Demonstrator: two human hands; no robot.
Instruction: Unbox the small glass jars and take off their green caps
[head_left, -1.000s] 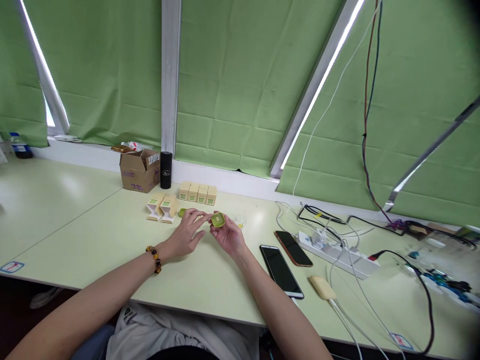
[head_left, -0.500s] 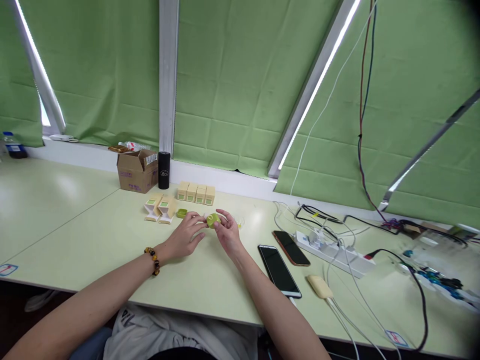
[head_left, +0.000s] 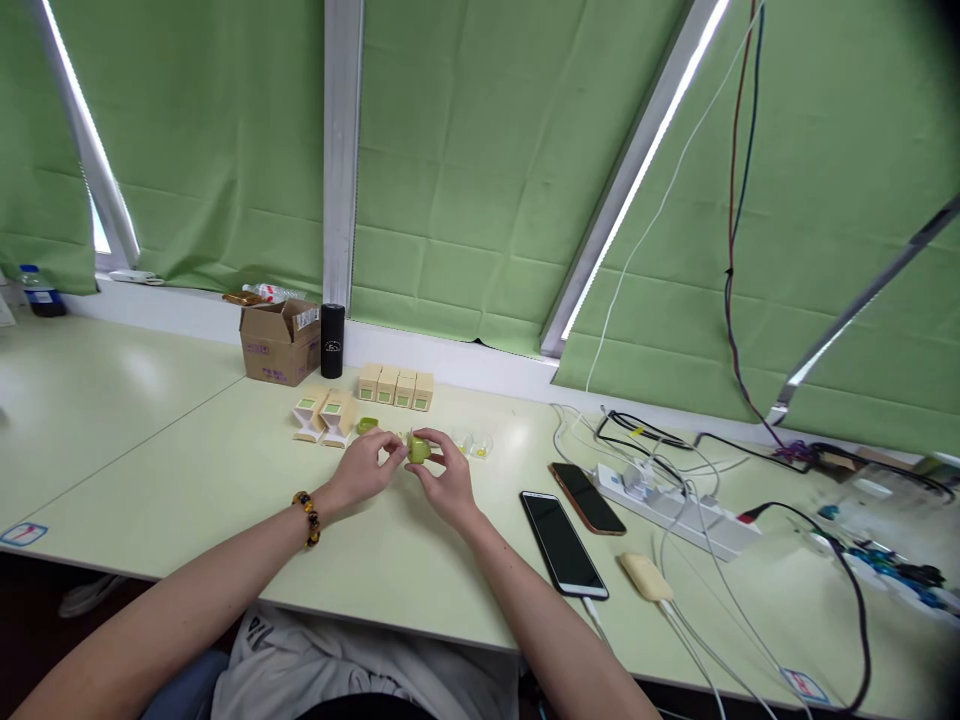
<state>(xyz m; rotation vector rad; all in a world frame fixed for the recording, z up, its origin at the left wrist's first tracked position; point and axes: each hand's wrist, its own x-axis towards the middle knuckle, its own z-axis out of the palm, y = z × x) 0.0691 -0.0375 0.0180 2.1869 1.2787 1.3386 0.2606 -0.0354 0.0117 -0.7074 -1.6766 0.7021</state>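
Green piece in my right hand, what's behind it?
Farther back, beyond the green piece in your right hand, four small boxes stand in a row on the table. Whatever lies directly behind the piece and hand is covered.

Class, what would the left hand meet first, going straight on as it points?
The left hand would probably meet the green piece held by the right hand; it may already be touching.

L hand (head_left: 360, 473), 1 pc, seen from my end: fingers curled, thumb nr index. L forearm (head_left: 217, 565): in from lwr L. R hand (head_left: 451, 485), 1 pc: thumb & fingers pinched, pointing L. R forearm (head_left: 551, 628): in from lwr R.
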